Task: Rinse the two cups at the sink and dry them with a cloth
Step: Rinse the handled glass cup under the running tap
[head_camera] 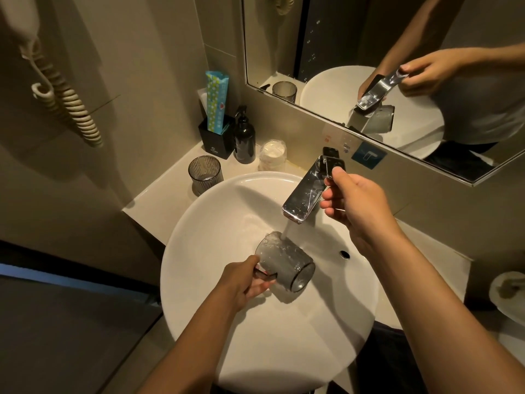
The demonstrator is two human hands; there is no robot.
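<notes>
Left hand (246,282) grips handle of tilted cup (285,263) under stream; right hand (350,199) pinches tap lever (331,163). Wet handle, probably slippery: cup may drop into basin (216,223). Cup 2 (205,174) waits.
</notes>
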